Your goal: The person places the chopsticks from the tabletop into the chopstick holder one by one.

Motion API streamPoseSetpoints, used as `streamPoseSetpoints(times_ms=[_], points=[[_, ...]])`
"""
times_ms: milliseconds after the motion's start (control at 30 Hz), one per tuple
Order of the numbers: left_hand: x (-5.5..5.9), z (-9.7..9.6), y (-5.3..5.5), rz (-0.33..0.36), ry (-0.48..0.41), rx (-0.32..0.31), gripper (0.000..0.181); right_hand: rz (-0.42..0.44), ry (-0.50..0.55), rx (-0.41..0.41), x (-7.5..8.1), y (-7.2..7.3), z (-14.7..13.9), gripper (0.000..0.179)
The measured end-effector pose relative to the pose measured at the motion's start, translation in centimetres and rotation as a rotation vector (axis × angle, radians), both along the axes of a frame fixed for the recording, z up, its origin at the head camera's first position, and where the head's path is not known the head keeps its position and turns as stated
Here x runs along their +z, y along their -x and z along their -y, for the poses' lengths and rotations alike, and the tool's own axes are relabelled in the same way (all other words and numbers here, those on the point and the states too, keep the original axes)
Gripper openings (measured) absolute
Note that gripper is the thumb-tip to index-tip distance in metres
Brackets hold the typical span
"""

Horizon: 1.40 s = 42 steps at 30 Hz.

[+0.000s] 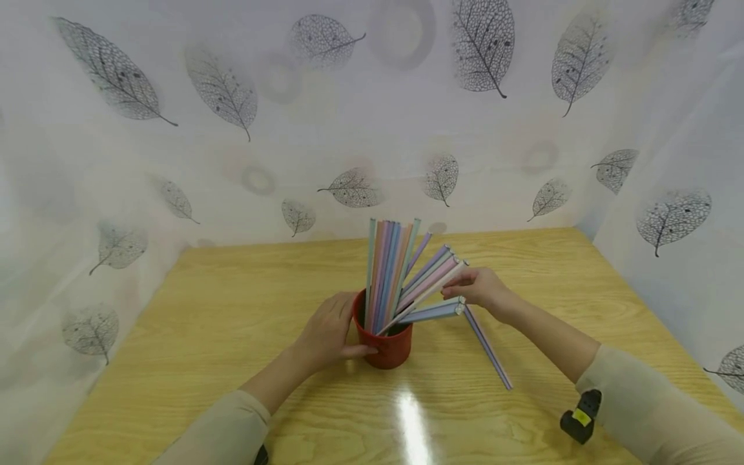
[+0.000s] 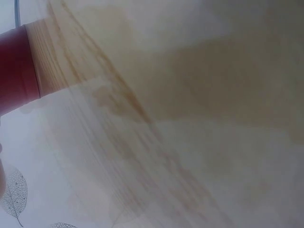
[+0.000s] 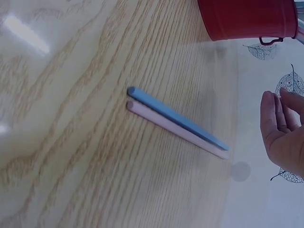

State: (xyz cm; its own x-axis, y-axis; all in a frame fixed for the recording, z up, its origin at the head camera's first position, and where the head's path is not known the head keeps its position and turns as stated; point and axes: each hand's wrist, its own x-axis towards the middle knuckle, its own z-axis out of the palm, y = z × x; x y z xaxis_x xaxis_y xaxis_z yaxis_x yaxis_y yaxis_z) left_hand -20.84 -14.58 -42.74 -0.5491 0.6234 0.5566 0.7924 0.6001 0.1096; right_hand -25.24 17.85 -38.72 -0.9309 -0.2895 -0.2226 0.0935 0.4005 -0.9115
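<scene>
A small red bucket (image 1: 388, 352) stands on the table, full of pastel straws (image 1: 383, 278). Some straws rise upright, while others lean far out over the right rim. My left hand (image 1: 325, 330) grips the bucket from the left, thumb across its front. Just right of the leaning straws' ends is my right hand (image 1: 485, 290). In the right wrist view its fingers (image 3: 268, 111) are loosely bent, with nothing between them. Two loose straws, a blue straw (image 3: 178, 118) and a pink straw (image 3: 175, 128), lie side by side on the table below the right hand.
The wood-grain table (image 1: 232, 290) is backed and flanked by a pale leaf-print cloth (image 1: 360, 116). A black wrist device (image 1: 581, 416) sits at the right sleeve. Much of the left wrist view is blurred, with the bucket's red wall (image 2: 19, 66) at its left edge.
</scene>
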Motion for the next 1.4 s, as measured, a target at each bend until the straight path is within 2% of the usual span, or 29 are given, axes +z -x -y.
streamPoseSetpoints(times_ms=[133, 367, 633, 967, 1133, 1400], points=[[-0.1, 0.1, 0.0, 0.007, 0.006, 0.004, 0.089, 0.051, 0.019, -0.019, -0.3, 0.4, -0.6, 0.029], [-0.2, 0.1, 0.2, -0.019, -0.002, -0.001, 0.089, 0.202, 0.108, -0.027, -0.4, 0.6, -1.6, 0.026], [-0.1, 0.0, 0.2, -0.032, -0.003, -0.012, 0.087, 0.242, 0.066, -0.043, -0.3, 0.9, -2.8, 0.03], [-0.2, 0.1, 0.1, -0.012, 0.004, -0.008, 0.088, 0.256, -0.165, -0.034, -0.5, 1.5, -3.4, 0.024], [-0.2, 0.2, 0.1, -0.018, -0.003, -0.013, 0.087, 0.23, -0.238, -0.025, -1.1, 1.7, -3.7, 0.021], [-0.1, 0.1, 0.1, -0.02, -0.018, -0.023, 0.087, 0.24, -0.33, -0.041, -1.8, 1.6, -3.3, 0.018]])
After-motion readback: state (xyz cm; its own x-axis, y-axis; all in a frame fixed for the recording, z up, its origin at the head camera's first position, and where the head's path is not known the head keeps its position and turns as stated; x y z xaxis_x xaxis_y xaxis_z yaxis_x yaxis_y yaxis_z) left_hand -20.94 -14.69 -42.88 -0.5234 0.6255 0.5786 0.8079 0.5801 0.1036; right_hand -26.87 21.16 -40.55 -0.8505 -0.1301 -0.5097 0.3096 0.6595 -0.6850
